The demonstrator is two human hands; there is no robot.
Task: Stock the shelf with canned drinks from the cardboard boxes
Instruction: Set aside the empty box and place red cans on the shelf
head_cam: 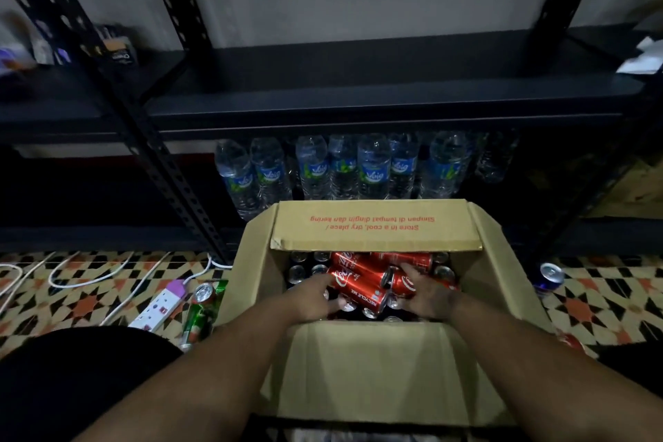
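Observation:
An open cardboard box point(373, 370) stands on the floor in front of the black metal shelf point(358, 82). Inside it stand several upright cans, and several red cola cans lie loose on top. My left hand point(312, 298) grips a lying red can point(358, 285) from the left. Reaching in from the right, my right hand point(427, 294) grips another red can point(403, 283). The middle shelf board directly ahead is bare and dark.
Several water bottles point(373, 169) fill the lower shelf behind the box. A green can point(201, 312) and a white power strip point(158, 305) with cables lie on the patterned floor at left. A blue can point(549, 278) stands at right. Small packets point(118, 50) sit on the far-left shelf.

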